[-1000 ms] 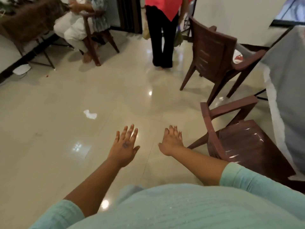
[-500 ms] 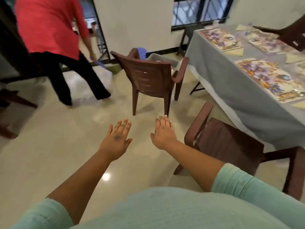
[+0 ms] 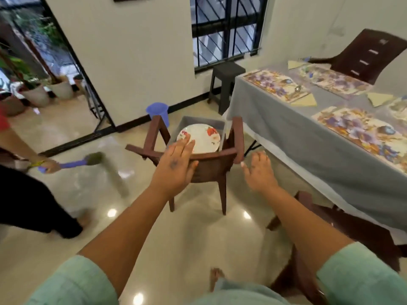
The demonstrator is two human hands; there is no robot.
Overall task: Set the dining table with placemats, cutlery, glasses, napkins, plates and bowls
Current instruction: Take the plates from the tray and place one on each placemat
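Plates (image 3: 199, 138) wait in a tub (image 3: 201, 121) on the chair (image 3: 211, 166); both hands, left (image 3: 175, 166) and right (image 3: 259, 172), reach out, fingers spread, holding nothing.

Just the one view here, a wide-angle head cam looking forward and down past the wearer's own outstretched arms. A brown chair (image 3: 211, 164) sits close at 12 o'clock, and the grey-clothed table (image 3: 308, 137) runs off toward 2 o'clock, with the frame edges bending.
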